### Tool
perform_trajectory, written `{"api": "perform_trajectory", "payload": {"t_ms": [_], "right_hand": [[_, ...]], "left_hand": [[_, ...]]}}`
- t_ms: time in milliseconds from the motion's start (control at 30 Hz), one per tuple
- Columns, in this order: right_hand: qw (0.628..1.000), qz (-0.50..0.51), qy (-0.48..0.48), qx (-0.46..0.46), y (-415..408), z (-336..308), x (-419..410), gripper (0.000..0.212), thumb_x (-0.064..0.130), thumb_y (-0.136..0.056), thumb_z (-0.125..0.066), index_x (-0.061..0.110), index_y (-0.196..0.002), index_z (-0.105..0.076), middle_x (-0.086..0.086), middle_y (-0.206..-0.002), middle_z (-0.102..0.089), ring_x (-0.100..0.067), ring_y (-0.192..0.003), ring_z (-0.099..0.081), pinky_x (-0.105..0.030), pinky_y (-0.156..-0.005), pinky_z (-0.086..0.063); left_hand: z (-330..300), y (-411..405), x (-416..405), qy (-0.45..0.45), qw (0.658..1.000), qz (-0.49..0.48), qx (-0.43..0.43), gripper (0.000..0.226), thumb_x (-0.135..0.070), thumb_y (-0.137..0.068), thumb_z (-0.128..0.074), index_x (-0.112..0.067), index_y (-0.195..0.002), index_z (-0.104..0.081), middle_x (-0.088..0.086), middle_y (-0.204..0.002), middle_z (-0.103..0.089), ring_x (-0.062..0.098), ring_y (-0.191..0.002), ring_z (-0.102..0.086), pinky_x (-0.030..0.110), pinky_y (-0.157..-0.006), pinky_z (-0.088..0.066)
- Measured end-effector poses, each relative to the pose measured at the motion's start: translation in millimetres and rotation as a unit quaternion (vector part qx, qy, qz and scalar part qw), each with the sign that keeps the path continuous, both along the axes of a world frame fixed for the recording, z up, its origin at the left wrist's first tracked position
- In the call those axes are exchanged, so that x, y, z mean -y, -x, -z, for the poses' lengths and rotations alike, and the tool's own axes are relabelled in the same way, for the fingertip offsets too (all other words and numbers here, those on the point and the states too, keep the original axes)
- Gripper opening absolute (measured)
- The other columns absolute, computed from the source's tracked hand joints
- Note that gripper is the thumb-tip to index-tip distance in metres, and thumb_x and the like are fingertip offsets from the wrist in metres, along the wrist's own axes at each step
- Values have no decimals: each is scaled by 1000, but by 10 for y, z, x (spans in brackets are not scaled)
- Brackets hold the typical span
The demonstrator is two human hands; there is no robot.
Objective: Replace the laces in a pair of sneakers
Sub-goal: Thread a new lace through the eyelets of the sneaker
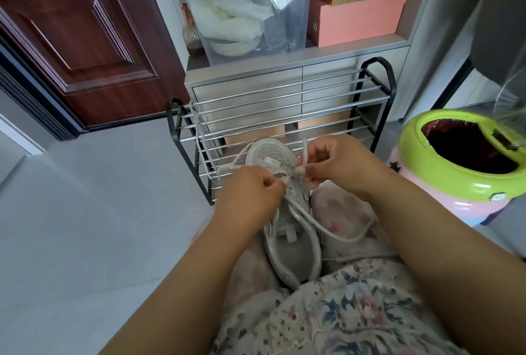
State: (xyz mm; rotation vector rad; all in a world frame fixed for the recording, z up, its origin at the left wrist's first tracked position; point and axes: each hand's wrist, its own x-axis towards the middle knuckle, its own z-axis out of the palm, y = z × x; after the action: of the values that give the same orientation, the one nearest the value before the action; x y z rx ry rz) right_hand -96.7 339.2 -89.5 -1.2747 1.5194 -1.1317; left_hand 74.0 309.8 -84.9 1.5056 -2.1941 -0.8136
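A grey-white mesh sneaker (271,159) lies on my lap between my knees, toe pointing away from me. A white lace (330,230) runs through its eyelets and trails in loops over my right knee. My left hand (250,198) pinches a strand of the lace at the left side of the tongue. My right hand (327,159) pinches another strand at the right side, and that end sticks up above my fingers. More white lace (199,138) hangs over the left end of the shoe rack. The second sneaker is not in view.
A black-framed shoe rack (284,104) with chrome bars stands just beyond my knees. A green and pink bin (458,183) sits at the right. Behind the rack is a grey cabinet (244,78) with a clear storage box and pink boxes. A dark red door (85,41) is at the left.
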Motion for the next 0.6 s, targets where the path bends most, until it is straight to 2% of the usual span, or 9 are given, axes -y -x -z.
{"api": "perform_trajectory", "payload": {"t_ms": [133, 233, 300, 367, 467, 533, 600], "right_hand": [[1000, 4, -9, -29, -73, 27, 10, 19, -5, -74, -74, -16, -84, -61, -17, -63, -66, -17, -51, -64, -29, -56, -58], [998, 11, -3, -64, -94, 32, 6, 17, -4, -74, -75, -13, -80, -62, -25, -70, -68, -28, -58, -66, -41, -64, -57], [996, 14, 2, -88, -109, 36, -1, 15, -4, -73, -75, -11, -77, -62, -22, -68, -68, -24, -55, -66, -39, -61, -57], [993, 20, 5, -115, -115, 40, -2, 13, -3, -73, -75, -6, -73, -62, -15, -65, -68, -17, -50, -65, -34, -57, -56], [980, 34, 19, -195, -113, 42, 5, 15, 5, -72, -78, 2, -68, -64, -6, -64, -68, -18, -55, -67, -32, -58, -54], [972, 41, 31, -231, -115, 44, 9, 16, 9, -70, -79, 5, -67, -64, -4, -64, -68, -20, -60, -67, -34, -61, -54], [979, 40, 28, -199, -125, 58, 8, 17, 6, -71, -79, 3, -66, -63, -8, -64, -68, -23, -59, -68, -38, -61, -56]], "left_hand": [[59, 40, -53, -46, 999, 6, 18, 35, -39, -88, -62, -8, -72, -69, 4, -56, -57, 19, -55, -52, 27, -57, -42], [77, 52, -59, -120, 991, -8, -61, 22, -26, -84, -70, -16, -65, -69, 10, -69, -67, 17, -60, -55, 33, -66, -49], [68, 58, -85, -158, 979, -27, -129, 16, -15, -82, -72, -22, -68, -69, 16, -82, -71, 18, -66, -58, 34, -70, -51], [72, 62, -106, -176, 967, -44, -177, 20, -7, -80, -73, -24, -70, -68, 13, -80, -70, 18, -68, -60, 33, -72, -52], [82, 66, -123, -196, 954, -54, -219, 20, -2, -78, -74, -21, -76, -70, 6, -76, -67, 17, -69, -61, 30, -74, -53], [80, 63, -123, -205, 950, -56, -229, 17, -1, -78, -73, -17, -83, -71, 4, -76, -66, 16, -69, -61, 25, -70, -52], [69, 61, -127, -205, 949, -51, -235, 23, 1, -79, -72, -22, -73, -69, 3, -73, -64, 16, -68, -59, 19, -62, -49]]}}
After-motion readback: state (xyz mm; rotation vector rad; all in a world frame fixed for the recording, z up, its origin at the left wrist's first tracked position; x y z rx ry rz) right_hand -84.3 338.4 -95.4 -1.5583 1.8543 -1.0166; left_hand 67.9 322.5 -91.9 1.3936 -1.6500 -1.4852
